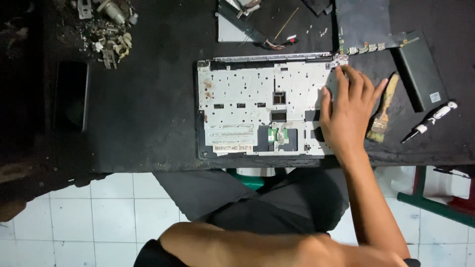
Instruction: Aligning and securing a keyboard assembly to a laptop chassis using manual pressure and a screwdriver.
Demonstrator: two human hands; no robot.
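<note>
- A black, matte workbench (143,113) spans the view under the right hand (346,116); its near edge runs just below the wrist, with white floor tiles (118,212) beyond it, and a broad bare stretch of bench lies far to the hand's left.
- A stripped laptop shell, a flat rectangle of pale perforated metal in a dark frame (257,106), lies under and to the left of the right hand; the hand rests flat on the shell's right end, fingers spread and released, grasping nothing, fingertips at the far right corner by a silver hinge (340,60).
- The left hand cannot be seen; only a bare forearm (237,242) crosses the bottom of the view, so whether it holds anything cannot be told.
- A dark rectangular panel with a row of small connectors along its edge (363,24) lies just beyond the fingertips.
- A slim black rectangular slab with a small pale label (419,71) lies to the hand's right, angled.
- A wooden-handled brush with worn bristles (382,111) lies just beside the hand's right edge, leaving little room there.
- A black-and-white screwdriver (429,121) lies further right, apart from the brush.
- A heap of small metal parts (109,29) sits far off to the hand's left, at the bench's far side.
</note>
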